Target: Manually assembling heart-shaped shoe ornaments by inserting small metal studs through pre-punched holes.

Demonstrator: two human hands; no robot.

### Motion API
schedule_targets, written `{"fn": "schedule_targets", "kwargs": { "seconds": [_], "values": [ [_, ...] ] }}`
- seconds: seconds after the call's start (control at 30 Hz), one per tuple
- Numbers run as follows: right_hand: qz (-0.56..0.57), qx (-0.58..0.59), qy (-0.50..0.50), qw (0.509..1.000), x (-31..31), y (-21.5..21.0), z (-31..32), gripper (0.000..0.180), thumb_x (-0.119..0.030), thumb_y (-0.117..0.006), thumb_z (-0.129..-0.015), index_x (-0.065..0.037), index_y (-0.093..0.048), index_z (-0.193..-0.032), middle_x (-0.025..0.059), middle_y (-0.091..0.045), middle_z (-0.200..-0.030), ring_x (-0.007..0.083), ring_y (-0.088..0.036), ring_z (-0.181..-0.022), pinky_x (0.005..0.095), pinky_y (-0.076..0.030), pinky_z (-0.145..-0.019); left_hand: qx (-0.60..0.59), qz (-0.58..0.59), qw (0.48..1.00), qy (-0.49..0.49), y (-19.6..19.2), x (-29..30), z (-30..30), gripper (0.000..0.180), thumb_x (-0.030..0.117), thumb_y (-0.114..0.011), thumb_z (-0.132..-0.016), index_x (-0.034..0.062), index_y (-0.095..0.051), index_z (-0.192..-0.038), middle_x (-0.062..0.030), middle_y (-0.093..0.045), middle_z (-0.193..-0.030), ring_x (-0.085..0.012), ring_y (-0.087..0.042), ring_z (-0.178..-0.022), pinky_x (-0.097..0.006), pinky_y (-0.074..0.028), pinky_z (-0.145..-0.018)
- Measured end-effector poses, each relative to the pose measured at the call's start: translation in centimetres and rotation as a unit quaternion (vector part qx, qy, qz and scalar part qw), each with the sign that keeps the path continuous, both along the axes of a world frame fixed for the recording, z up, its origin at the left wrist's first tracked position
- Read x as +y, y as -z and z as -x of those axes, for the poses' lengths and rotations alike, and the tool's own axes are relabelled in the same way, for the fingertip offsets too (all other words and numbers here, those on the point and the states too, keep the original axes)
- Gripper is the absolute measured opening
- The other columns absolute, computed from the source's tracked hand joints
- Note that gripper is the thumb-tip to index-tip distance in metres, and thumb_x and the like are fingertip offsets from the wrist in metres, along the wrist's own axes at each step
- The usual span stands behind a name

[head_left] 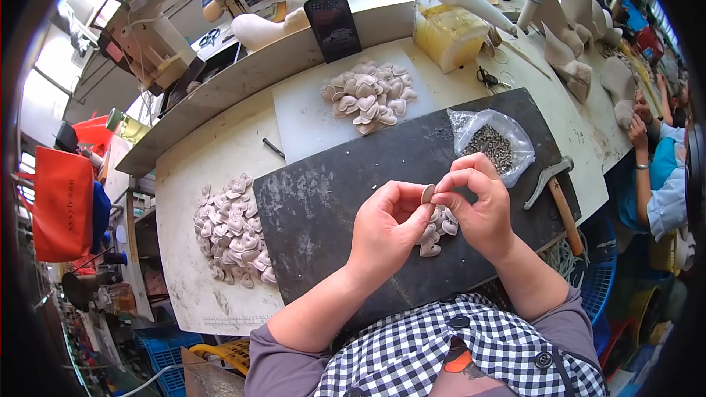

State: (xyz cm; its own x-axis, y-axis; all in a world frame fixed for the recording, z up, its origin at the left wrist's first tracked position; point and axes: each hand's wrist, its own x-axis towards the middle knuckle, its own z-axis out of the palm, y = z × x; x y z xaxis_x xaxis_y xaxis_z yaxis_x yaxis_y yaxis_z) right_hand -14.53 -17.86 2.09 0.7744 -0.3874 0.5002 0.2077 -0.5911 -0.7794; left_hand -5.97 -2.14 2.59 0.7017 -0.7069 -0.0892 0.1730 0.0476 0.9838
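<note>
Left fingers [401,190] pinch beige padded piece [428,193] above black mat [323,228]. Right fingers [462,178] narrow at its edge, grip unclear.

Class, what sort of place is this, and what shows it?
Probably a craft or small-parts workshop: heaped heart-shaped pieces, a plastic bag of small metallic-looking bits, and a hammer.
</note>
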Motion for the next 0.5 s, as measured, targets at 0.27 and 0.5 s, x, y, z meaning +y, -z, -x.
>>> {"fn": "schedule_targets", "kwargs": {
  "seconds": [0.27, 0.5],
  "values": [
    [-0.061, 0.025, -0.032, 0.997, 0.07, -0.29, 0.68, 0.014, 0.001, -0.076, -0.079, -0.004, -0.069, -0.091, 0.0090, -0.058, -0.097, 0.0230, -0.059, -0.090, 0.0322, -0.049, -0.079, -0.061, -0.007, 0.998, -0.011, -0.61, -0.08, 0.41, 0.013, 0.005, -0.070, -0.092, -0.0006, -0.066, -0.103, -0.0072, -0.067, -0.099, -0.0128, -0.070, -0.086, -0.026, -0.057, -0.076],
    [-0.001, 0.014, -0.009, 1.000, -0.04, -0.31, 0.83, 0.014, -0.001, -0.078, -0.079, -0.005, -0.068, -0.089, 0.0087, -0.057, -0.096, 0.0227, -0.059, -0.089, 0.0318, -0.049, -0.078, -0.054, -0.010, 0.998, -0.007, -0.52, -0.15, 0.58, 0.013, 0.005, -0.070, -0.092, -0.0006, -0.066, -0.103, -0.0075, -0.066, -0.099, -0.0137, -0.071, -0.085, -0.027, -0.057, -0.075]
  ]
}}
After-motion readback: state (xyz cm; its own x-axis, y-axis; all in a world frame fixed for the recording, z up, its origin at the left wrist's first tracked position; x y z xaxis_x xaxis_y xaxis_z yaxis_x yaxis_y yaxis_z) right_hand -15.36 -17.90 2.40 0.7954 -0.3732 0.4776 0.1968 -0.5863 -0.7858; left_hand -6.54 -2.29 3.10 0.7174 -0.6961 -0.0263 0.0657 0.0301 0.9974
